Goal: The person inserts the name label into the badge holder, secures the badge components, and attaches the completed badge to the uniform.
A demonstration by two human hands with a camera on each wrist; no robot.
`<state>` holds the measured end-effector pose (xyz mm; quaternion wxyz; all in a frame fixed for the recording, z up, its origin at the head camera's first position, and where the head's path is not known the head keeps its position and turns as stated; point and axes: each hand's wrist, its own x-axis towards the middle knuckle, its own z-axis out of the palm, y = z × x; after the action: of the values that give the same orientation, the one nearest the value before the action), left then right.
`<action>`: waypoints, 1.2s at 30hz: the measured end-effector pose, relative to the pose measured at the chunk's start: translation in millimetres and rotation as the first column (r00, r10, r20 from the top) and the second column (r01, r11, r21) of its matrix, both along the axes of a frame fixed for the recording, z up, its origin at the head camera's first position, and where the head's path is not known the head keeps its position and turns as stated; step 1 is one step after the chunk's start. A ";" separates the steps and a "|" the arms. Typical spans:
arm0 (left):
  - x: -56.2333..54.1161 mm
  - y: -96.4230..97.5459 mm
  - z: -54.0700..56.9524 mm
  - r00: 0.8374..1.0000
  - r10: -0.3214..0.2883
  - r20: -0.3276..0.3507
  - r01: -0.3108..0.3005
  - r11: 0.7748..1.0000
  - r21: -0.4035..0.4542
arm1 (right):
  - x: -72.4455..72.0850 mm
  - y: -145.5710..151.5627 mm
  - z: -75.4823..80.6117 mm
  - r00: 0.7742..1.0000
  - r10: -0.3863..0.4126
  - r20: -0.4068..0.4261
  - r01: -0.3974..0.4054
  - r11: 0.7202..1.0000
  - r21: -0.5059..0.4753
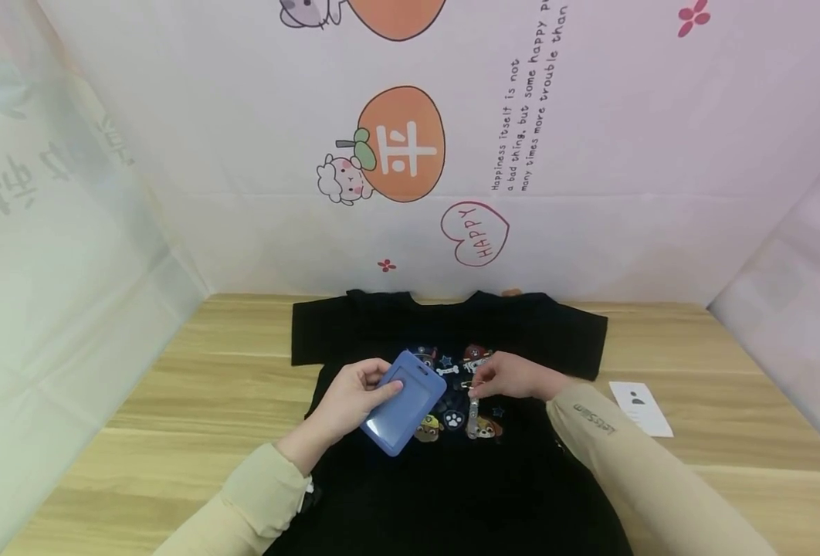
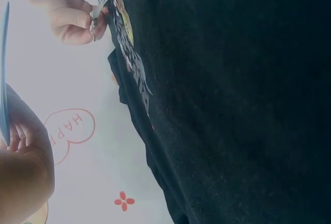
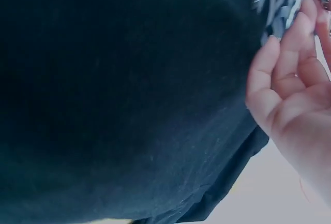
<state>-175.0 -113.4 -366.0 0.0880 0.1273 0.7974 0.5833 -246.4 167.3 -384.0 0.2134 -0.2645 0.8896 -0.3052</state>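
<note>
My left hand (image 1: 346,400) holds a blue badge holder (image 1: 404,409), thumb on its front and fingers behind, tilted above the black T-shirt (image 1: 452,494). A slot shows at the holder's top end. To its right, my right hand (image 1: 516,376) pinches a badge strap clip (image 1: 472,421) by its metal end, and the clear strap hangs down over the shirt's cartoon print. The left wrist view shows the holder (image 2: 4,74) edge-on and the clip (image 2: 100,6) between the right thumb and fingers. In the right wrist view the clip is mostly cut off.
A white card (image 1: 641,409) with a person icon lies on the wooden table (image 1: 194,417), right of the shirt. Printed white cloth (image 1: 257,239) hangs behind and at both sides. A small dark and white item (image 1: 309,496) peeks out by the left sleeve.
</note>
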 end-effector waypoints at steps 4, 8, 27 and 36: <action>0.2 1.3 -2.4 1.000 -0.012 -0.005 0.012 1.000 -0.004 | -3.2 -2.9 -3.8 0.999 -0.014 -0.051 0.015 0.999 0.036; -0.7 2.0 -5.2 1.000 -0.019 -0.011 0.019 1.000 -0.009 | -3.6 -4.8 -7.5 0.996 -0.009 -0.089 0.016 0.997 0.074; -2.2 4.3 -6.3 1.000 -0.012 -0.002 0.012 1.000 -0.003 | -1.0 -7.9 -5.8 0.963 0.050 -0.266 0.009 0.976 0.217; -0.7 5.5 -6.0 1.000 -0.011 0.010 0.011 1.000 0.009 | -4.6 -3.7 -7.4 0.951 0.100 -0.292 -0.038 0.977 0.211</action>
<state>-175.7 -107.8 -372.1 0.0946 0.1293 0.7937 0.5869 -250.9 163.6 -391.4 0.1118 -0.3158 0.9283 -0.1612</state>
